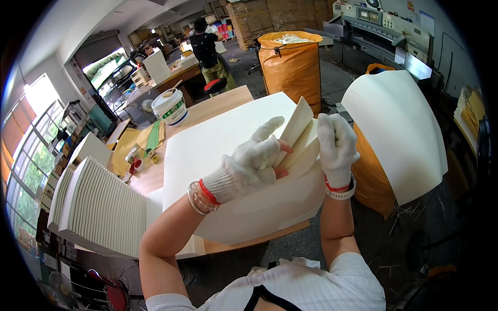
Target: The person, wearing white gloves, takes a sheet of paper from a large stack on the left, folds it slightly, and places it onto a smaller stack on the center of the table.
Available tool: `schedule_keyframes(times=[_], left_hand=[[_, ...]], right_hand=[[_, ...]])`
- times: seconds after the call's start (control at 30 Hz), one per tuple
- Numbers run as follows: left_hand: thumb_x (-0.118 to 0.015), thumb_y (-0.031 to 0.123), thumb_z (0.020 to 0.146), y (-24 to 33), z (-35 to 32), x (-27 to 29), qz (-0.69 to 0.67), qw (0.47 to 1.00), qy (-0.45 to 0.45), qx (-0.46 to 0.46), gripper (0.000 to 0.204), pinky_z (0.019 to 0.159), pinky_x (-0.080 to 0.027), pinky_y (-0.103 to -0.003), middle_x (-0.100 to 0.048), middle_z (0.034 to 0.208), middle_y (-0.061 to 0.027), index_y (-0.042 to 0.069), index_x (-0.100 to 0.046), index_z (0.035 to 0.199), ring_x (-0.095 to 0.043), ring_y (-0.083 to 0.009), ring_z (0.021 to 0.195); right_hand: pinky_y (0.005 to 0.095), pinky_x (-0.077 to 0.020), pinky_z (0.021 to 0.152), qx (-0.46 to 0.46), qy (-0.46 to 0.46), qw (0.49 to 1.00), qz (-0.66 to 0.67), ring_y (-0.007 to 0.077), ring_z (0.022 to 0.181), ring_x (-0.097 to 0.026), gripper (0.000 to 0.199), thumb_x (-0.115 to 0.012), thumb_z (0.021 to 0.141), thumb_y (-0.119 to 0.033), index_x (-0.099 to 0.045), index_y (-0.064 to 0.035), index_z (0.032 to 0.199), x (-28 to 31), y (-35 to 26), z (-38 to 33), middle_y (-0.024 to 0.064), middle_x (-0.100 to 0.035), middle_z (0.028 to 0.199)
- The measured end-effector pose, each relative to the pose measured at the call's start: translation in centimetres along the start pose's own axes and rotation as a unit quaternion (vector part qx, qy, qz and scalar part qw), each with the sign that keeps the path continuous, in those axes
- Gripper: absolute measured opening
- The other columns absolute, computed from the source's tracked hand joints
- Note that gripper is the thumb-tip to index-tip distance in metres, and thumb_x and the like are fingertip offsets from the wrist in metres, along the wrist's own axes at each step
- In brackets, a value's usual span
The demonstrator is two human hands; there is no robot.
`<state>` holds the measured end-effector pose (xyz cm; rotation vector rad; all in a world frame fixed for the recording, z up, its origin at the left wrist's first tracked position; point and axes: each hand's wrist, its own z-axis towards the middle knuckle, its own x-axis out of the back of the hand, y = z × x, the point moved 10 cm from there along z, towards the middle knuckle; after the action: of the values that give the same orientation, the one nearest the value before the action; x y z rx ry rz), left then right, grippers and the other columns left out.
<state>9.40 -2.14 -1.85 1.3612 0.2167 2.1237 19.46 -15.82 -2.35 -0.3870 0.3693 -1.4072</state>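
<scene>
A stack of large white paper sheets (223,135) lies in front of me, its right-hand corner lifted and curled into several layers. My left hand (249,161), in a white knitted glove with bare thumb and index tips, grips the curled sheets (296,124), while its other fingers point away from me. To the right, my right hand (336,142), gloved too, is closed at the sheets' raised edge; its fingertips are mostly hidden. The near edge of the paper bows down toward me.
Left stands a fanned stack of white sheets (98,207). A white bucket (170,107) and tape rolls (137,165) sit on the wooden table (218,102). Orange bags (290,72) stand beyond and right, one under a large white sheet (397,135). A person (207,52) stands farther back.
</scene>
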Motion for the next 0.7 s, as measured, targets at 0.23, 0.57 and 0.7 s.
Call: schedule_keyframes(times=[0.23,0.57,0.7], left_hand=[[-0.066,-0.008,0.076,0.2,0.2,-0.8,0.006,0.997,-0.074,0.002,0.031,0.091,-0.052,-0.034,-0.045,0.148,-0.0215,0.006,-0.066,0.103,-0.061,-0.0327,0.117],[-0.08,0.002,0.075,-0.5,0.0,-0.3,-0.048,0.998,-0.026,0.041,0.034,0.106,-0.046,-0.038,-0.038,0.153,-0.0195,0.012,-0.063,0.103,-0.048,-0.0389,0.134],[-0.078,0.0,0.076,-0.4,0.1,-0.1,-0.02,0.999,-0.029,0.036,0.038,0.103,-0.048,-0.037,-0.042,0.151,-0.0201,0.012,-0.064,0.109,-0.052,-0.0382,0.13]], right_hand=[[0.0373,-0.038,0.055,-0.028,0.005,0.999,0.03,0.0245,0.057,-0.045,0.023,-0.062,0.094,-0.005,-0.054,0.0039,0.074,-0.1,0.4,0.1,0.0096,-0.042,0.062],[0.0383,-0.0373,0.055,-0.031,0.002,0.999,0.02,0.0247,0.057,-0.045,0.025,-0.061,0.096,-0.006,-0.052,0.0047,0.074,0.0,0.9,0.0,0.0107,-0.043,0.062],[0.0383,-0.0409,0.057,-0.017,-0.017,1.0,0.004,0.0259,0.059,-0.049,0.016,-0.06,0.095,-0.004,-0.056,0.0041,0.081,0.1,0.5,-0.1,0.0121,-0.05,0.069]])
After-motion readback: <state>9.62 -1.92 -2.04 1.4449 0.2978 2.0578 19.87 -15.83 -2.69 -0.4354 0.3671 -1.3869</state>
